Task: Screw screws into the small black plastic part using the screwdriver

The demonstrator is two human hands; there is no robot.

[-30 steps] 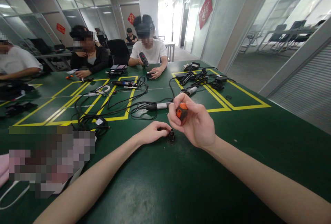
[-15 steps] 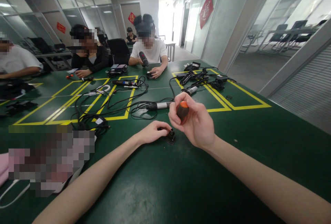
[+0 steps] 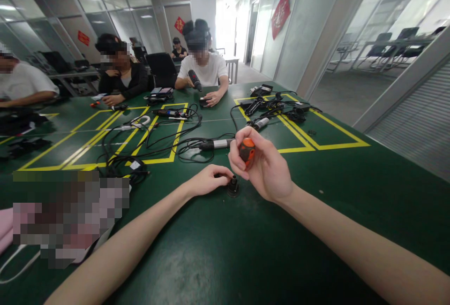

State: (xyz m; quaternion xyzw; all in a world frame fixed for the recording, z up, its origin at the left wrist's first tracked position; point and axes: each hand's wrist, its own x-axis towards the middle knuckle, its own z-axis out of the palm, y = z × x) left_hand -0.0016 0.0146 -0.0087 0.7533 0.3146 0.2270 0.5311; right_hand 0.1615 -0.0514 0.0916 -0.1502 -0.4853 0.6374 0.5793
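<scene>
My right hand is closed around an orange and dark grey screwdriver. Its rounded handle end points towards me, and its shaft and tip are hidden behind my fingers. Low on the table, my left hand has its thumb and fingers closed on a small black part with a round base and a short upright stub. That part rests on the green table just left of and below my right hand. Part of it is covered by my left fingertips.
A silver and black cylindrical tool with coiled cable lies beyond my hands. More black cables sit inside yellow tape lines at the right. A blurred pinkish item is beside my left forearm. Across the table a co-worker holds a power drill.
The screwdriver handle has turned in my right hand, so more orange now shows on its side. My left hand and the black part have stayed put.
</scene>
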